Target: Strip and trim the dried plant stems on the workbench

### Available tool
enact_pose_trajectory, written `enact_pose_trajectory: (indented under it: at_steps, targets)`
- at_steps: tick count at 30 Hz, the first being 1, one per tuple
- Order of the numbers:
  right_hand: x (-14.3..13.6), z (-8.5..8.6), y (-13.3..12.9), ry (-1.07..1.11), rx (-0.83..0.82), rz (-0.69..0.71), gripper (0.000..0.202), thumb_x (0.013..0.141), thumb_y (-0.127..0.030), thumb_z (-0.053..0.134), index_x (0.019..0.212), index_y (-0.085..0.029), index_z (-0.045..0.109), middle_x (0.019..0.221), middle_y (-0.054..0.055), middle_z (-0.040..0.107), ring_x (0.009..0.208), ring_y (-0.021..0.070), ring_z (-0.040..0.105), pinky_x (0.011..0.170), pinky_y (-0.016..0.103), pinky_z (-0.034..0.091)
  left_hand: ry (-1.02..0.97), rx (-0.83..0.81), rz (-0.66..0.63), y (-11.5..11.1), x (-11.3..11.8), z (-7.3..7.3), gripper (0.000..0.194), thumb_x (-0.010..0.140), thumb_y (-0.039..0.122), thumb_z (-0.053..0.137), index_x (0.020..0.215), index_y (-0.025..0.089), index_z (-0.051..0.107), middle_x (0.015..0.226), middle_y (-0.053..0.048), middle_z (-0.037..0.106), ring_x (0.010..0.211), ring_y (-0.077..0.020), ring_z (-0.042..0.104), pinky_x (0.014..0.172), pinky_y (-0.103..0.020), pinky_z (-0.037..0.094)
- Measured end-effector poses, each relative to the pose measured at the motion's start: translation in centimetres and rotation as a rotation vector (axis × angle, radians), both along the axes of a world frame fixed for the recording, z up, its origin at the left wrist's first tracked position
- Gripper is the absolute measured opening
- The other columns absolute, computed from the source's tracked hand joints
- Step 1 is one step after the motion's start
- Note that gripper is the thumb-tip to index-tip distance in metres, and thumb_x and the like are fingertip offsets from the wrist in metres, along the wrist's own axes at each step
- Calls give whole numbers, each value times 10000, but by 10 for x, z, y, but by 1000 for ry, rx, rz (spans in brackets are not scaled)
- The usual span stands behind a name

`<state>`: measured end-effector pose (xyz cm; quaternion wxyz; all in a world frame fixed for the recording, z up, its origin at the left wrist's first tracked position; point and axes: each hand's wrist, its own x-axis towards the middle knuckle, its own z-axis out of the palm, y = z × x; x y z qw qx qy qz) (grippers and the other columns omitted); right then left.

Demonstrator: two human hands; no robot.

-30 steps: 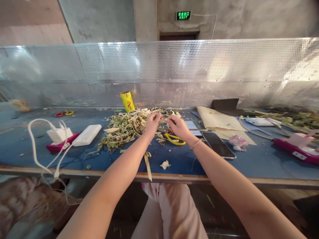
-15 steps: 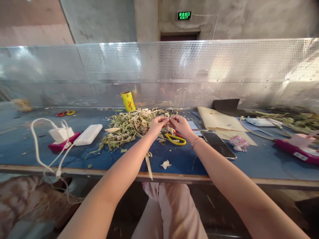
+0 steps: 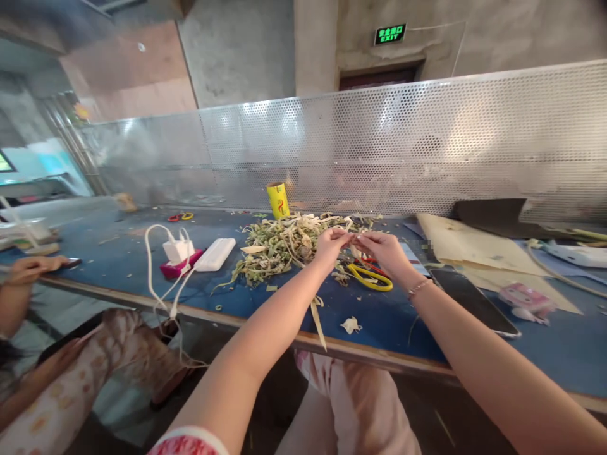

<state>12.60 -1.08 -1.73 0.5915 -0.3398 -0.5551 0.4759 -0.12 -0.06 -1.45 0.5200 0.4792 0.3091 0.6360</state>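
My left hand (image 3: 332,245) and my right hand (image 3: 380,248) meet fingertip to fingertip above the blue table, both pinched closed on something too small to make out. Just left of them lies a heap of dried, pale green plant pieces (image 3: 270,249). Scissors with yellow handles (image 3: 370,278) rest on the table beneath my right hand. A phone with a lit screen (image 3: 413,256) is partly hidden behind my right wrist. Nearer the table edge are a pale crumpled scrap (image 3: 351,325) and a long dry strip (image 3: 317,322).
A yellow tube (image 3: 278,200) stands behind the heap. At left are a white power bank (image 3: 215,254), a magenta power strip (image 3: 176,268) with cables, and a seated person's hand (image 3: 35,268). To the right lie a black phone (image 3: 469,297), brown paper (image 3: 474,243) and a pink case (image 3: 526,297).
The view has swung left and tilted, so the table things appear further right and a person shows at the left. My hands stay together at the fingertips.
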Motion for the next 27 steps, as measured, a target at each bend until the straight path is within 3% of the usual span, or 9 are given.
enact_pose_trajectory:
  at_steps: [5,8,10,15,18,23,27]
  targets:
    - [0,-1,0,-71,37,-1,284,558,-438,696,704,-195,682,670,20,642,630,151,587,636,322,499,133,110,72,3,-5,1,272,550,323,703,635,148,513,582,26,538,550,-77,491,598,-234,384]
    - [3,1,2,-227,69,-133,325,607,-461,640,703,-153,678,448,-39,463,440,84,417,469,247,379,281,166,112,4,-7,3,170,636,291,629,657,144,544,558,33,508,519,-68,443,553,-218,347]
    - [6,2,3,-284,86,-182,374,637,-478,599,746,-130,680,398,-63,361,410,71,343,430,226,298,337,142,120,4,-7,4,122,668,261,590,679,145,554,517,49,464,479,-60,392,519,-211,317]
    - [8,5,3,-257,65,-186,416,666,-485,535,805,-114,663,406,-76,295,387,58,258,404,216,208,416,101,86,5,-6,4,135,698,266,559,748,145,589,582,25,520,511,-68,417,512,-209,323]
    - [7,7,3,-277,105,-211,363,682,-454,512,776,-132,652,420,-64,327,405,70,293,418,220,233,438,69,49,4,-5,4,142,691,264,562,764,151,605,635,10,552,559,-79,457,532,-210,350]
    - [8,11,2,-412,263,-352,250,693,-365,496,688,-152,629,616,17,567,606,130,489,579,253,371,369,20,-19,-1,-4,8,132,677,248,566,748,149,619,683,-7,596,599,-80,491,568,-207,364]
    - [8,14,-1,-528,341,-407,214,705,-320,495,686,-160,636,689,42,595,642,142,509,629,270,390,356,32,-81,-5,-3,9,208,659,333,609,736,140,624,652,-1,582,561,-71,456,545,-210,342]
